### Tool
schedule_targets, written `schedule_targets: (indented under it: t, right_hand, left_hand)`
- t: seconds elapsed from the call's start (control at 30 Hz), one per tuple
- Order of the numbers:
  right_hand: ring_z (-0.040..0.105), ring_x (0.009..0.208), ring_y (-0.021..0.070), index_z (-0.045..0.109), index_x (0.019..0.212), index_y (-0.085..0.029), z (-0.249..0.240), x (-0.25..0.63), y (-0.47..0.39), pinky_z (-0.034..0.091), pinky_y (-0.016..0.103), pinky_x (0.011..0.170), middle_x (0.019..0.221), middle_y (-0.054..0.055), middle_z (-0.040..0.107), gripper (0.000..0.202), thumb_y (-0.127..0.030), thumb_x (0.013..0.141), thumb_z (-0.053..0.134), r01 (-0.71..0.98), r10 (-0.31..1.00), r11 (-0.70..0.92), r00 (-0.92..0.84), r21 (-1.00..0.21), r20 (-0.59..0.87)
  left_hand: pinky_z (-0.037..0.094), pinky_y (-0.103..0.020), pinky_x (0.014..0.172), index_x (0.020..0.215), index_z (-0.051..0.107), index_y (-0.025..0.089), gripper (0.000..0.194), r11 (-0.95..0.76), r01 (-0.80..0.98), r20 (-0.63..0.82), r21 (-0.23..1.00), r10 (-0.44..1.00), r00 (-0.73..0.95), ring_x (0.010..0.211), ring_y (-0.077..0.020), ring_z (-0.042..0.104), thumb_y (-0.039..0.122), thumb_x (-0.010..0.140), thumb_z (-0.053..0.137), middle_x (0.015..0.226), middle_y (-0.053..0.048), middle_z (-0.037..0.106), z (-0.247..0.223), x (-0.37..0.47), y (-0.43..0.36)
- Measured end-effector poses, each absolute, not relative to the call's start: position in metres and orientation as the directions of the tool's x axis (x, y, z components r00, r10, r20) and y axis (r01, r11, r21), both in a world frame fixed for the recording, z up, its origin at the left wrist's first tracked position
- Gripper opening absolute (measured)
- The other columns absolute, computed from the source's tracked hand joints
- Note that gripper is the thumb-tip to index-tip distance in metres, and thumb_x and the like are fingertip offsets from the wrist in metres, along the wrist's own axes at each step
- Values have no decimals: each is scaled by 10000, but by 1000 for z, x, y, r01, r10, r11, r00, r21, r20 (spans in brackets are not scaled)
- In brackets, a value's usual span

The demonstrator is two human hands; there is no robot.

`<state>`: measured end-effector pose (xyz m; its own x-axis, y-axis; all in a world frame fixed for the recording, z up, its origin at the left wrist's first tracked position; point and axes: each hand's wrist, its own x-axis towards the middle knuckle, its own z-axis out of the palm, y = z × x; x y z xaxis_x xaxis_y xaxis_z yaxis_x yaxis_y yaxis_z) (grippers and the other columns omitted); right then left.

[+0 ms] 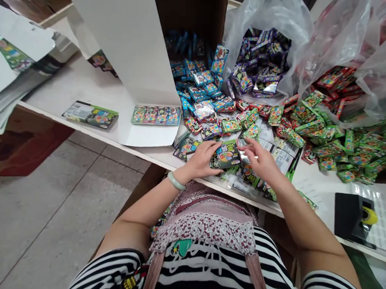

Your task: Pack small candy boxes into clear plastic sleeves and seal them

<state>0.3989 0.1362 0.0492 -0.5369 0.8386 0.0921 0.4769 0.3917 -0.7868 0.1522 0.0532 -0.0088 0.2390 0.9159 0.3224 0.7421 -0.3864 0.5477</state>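
My left hand point(203, 161), with a pale green bangle on its wrist, grips the left end of a flat printed candy packet point(226, 155), dark with green and colourful print. At the packet's right end, the fingers of my right hand point(258, 161) are bent against its edge; whether they pinch anything small there is hidden. Beneath both hands lie more flat printed packets point(252, 177), overlapping near the table's front edge. Small green candy boxes point(231, 126) and red ones point(193, 125) are scattered just beyond my fingers.
Blue boxes point(201, 78) spill from a carton; purple boxes point(262, 64) fill a clear bag. Red and green boxes point(364, 149) heap at right, near a black tape dispenser point(354, 217). Left are a white card sheet point(141, 135), a four-colour box row point(156, 115) and another packet point(91, 114).
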Motion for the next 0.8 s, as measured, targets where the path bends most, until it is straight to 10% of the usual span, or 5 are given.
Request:
schedule_targets:
  t: [0.8]
  right_hand:
    - [707,860,214,481,1386,-233,33,408,133,592,394,762,1031,78,745,568,-517,903,575,264,912,143,-409,-954,24]
  left_hand:
    - [421,-572,1104,1495,360,157,898,-450,728,317,517,891,326,1290,-365,510,528,772,741,1369,-206,518,-4,152,40]
